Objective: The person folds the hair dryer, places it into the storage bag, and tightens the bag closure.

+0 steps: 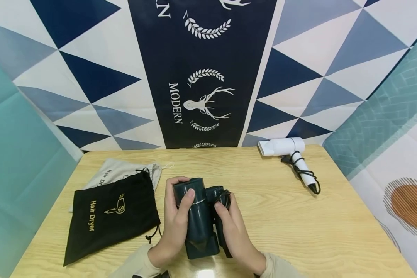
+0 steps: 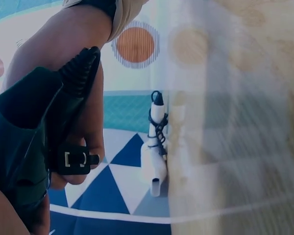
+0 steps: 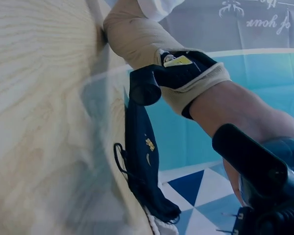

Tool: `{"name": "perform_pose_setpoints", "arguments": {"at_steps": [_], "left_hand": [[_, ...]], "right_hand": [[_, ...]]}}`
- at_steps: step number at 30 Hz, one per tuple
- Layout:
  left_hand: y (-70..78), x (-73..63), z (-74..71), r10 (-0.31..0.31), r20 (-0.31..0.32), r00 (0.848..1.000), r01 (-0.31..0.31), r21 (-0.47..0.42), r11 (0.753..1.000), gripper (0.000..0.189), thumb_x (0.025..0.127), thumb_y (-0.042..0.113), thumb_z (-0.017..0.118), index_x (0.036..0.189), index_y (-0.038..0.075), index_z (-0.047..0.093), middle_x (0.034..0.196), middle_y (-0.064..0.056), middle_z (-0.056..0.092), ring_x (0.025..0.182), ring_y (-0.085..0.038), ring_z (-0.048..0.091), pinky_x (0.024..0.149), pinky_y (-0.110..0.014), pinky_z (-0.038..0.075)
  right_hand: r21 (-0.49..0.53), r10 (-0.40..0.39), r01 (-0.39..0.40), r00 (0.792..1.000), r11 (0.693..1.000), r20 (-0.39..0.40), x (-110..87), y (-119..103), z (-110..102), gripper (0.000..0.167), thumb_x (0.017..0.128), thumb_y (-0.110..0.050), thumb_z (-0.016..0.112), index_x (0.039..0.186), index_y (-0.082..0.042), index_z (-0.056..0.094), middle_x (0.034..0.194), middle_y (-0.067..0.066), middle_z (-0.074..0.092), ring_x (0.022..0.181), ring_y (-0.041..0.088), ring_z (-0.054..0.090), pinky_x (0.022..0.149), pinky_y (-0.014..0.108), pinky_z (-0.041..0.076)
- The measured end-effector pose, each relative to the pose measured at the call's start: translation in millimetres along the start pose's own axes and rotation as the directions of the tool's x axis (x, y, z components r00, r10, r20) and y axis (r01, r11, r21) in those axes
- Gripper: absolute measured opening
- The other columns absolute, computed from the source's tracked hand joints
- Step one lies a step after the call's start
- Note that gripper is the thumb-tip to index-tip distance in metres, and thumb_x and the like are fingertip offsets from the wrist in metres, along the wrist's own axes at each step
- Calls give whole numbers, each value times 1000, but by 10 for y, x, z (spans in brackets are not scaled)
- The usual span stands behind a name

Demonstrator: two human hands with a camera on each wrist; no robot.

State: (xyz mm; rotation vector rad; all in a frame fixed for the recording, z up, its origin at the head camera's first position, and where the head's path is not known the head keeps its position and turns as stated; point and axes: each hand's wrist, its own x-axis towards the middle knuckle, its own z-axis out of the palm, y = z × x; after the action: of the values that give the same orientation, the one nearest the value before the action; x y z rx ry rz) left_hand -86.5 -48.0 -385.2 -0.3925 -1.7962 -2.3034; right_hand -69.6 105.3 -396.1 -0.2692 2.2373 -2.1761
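Both hands hold a dark green hair dryer (image 1: 199, 222) above the front middle of the table. My left hand (image 1: 173, 227) grips its barrel from the left, thumb across the top. On the other side, my right hand (image 1: 237, 233) holds the handle (image 1: 213, 192) and the dark cord bundled along it, thumb on top. A black plug (image 2: 74, 159) shows beside the handle in the left wrist view, and the flat nozzle (image 2: 27, 100) faces that camera. In the right wrist view the dryer's dark end (image 3: 250, 156) and the plug's pins are visible. The fingers underneath are partly hidden.
A black drawstring pouch (image 1: 111, 216) printed "Hair Dryer" lies at left, over a light grey pouch (image 1: 107, 172). At the back right, a white hair dryer (image 1: 281, 146) with its black cord wound around its handle lies near the patterned wall. The table (image 1: 299, 231) is pale wood.
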Motion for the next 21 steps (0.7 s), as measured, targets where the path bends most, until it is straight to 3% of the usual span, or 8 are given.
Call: {"name": "perform_pose_setpoints", "arguments": {"at_steps": [6,10,13,18,21], "left_hand": [[88,133,-117,24,6,1000,-24,78,997,28,102,14,50,128,5,44,113,-19,56,89,-28,65,72,-37,57],[157,209,-197,36,5,999,-37,133,990,28,102,15,52,128,7,46,113,-16,56,90,-28,65,71,-37,57],[203,246,-244,41,-18,999,-38,145,989,28,102,16,51,129,7,47,113,-15,56,92,-28,64,72,-36,57],[265,277,-310,49,-65,997,-39,142,989,29,102,17,51,129,7,47,112,-15,55,92,-27,64,72,-33,56],[300,296,-346,72,-95,993,-57,146,988,29,102,18,50,129,7,46,110,-15,55,90,-26,63,72,-31,55]], "right_hand": [[-79,-7,16,994,997,113,98,-75,-96,32,106,-26,48,132,-8,44,117,15,58,102,24,61,84,34,55],[-123,0,30,971,992,239,146,-143,-198,37,106,-25,49,139,-11,42,120,15,61,104,23,65,86,34,55],[-186,9,49,954,981,300,160,-182,-260,45,106,-26,50,147,-16,35,109,13,66,92,19,66,79,32,55],[-303,111,-1,931,953,348,183,-237,-310,63,102,-36,56,153,-11,28,96,4,71,80,14,66,71,29,53],[-371,182,-30,905,928,384,194,-248,-327,60,100,-42,58,143,-3,42,89,-2,73,77,16,69,68,27,52]]}}
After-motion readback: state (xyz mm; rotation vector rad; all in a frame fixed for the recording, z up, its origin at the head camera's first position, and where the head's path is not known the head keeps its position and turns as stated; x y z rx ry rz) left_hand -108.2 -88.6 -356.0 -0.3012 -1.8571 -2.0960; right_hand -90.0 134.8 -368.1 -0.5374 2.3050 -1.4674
